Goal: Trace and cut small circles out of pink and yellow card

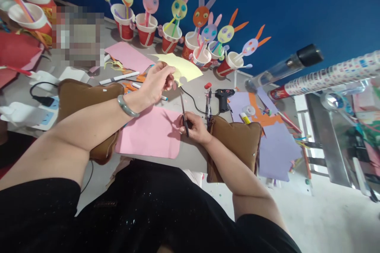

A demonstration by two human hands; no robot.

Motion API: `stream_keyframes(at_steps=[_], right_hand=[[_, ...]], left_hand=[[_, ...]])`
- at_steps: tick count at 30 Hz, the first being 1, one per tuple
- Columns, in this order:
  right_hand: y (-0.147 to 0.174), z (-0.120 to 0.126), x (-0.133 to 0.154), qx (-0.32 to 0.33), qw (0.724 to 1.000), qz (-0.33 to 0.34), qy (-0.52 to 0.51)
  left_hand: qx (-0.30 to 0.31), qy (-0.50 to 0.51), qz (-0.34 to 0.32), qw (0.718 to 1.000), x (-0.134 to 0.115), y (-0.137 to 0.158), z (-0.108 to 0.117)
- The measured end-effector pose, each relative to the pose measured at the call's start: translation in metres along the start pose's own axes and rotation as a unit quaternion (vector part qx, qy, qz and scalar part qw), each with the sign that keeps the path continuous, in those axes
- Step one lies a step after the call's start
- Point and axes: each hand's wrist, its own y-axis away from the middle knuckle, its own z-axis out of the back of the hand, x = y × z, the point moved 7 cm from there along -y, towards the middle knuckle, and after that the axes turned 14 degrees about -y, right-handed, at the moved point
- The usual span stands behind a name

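Observation:
Bent over the table, my left hand [160, 81], with a bangle on its wrist, has its fingers pinched on yellow paper [190, 67] whose edges are cut in curves. Part of the paper is hidden behind the fingers. My right hand [194, 127] grips scissors [183, 106], their blades pointing up and away from me, apart from the paper. Below and between both hands lies a pink sheet [148, 134] flat on the table, with the shadow of the right hand and scissors on it.
Paper cups with rabbit faces [147, 29] line the back wall. A black glue gun [224, 99] and pens [209, 102] lie beyond my right hand. Brown cushions [234, 142] sit under both forearms. Purple sheets [277, 146], stacked cups [329, 73] and a power strip [47, 116] flank the work area.

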Motion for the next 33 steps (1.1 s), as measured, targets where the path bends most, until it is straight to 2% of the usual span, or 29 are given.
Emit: stream_keyframes(at_steps=[7,11,16,25,33], right_hand=[[0.002,0.001,0.004,-0.018,0.999,-0.014,-0.034],[0.004,0.005,0.004,-0.041,0.996,-0.027,-0.076],[0.008,0.006,-0.002,-0.039,0.99,-0.073,-0.112],[0.006,0.006,0.001,-0.038,0.982,-0.077,-0.167],[0.007,0.008,0.004,-0.029,0.978,-0.077,-0.19]], left_hand=[[0.012,0.002,0.0,1.0,0.0,0.001,-0.003],[0.015,0.013,-0.025,0.999,-0.008,0.002,-0.002],[0.006,0.024,-0.03,0.999,-0.015,0.006,-0.001],[0.055,0.078,-0.014,0.995,0.001,0.018,-0.019],[0.092,0.038,-0.003,0.995,0.008,0.024,-0.026]])
